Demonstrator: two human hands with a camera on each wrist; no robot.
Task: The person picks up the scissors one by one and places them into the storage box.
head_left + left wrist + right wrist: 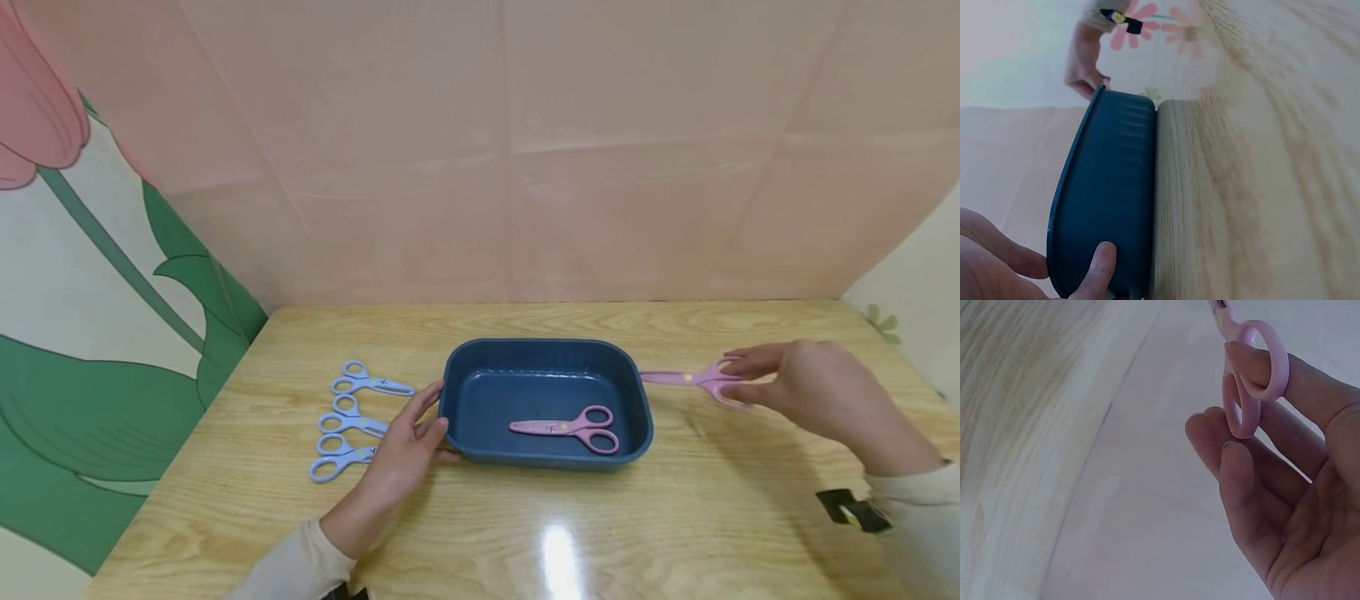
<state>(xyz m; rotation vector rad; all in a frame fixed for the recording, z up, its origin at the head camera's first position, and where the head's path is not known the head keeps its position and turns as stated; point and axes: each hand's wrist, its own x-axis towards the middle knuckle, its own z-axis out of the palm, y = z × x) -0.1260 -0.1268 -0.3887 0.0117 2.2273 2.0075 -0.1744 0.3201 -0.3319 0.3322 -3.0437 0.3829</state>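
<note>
A dark blue rectangular container (480,460) stands on the table. My left hand (405,442) holds its left end; in the left wrist view one finger (1105,256) lies on the outer wall, with others at the rim. To the right, my right hand (813,392) holds pink scissors (701,378) by their handles, raised above the table. Their blades point left, the tip right at the container's right rim. The right wrist view shows fingers at the handle loops (1279,369). Another pair of pink scissors (581,427) lies inside the container, handles to the right.
Left of the container, three pairs of light blue scissors (367,382) lie in a column, handles to the left; my left hand partly covers the lower ones. The wooden table (480,533) meets a pinkish wall covering (480,208) behind and a flower-patterned panel (97,275) at left.
</note>
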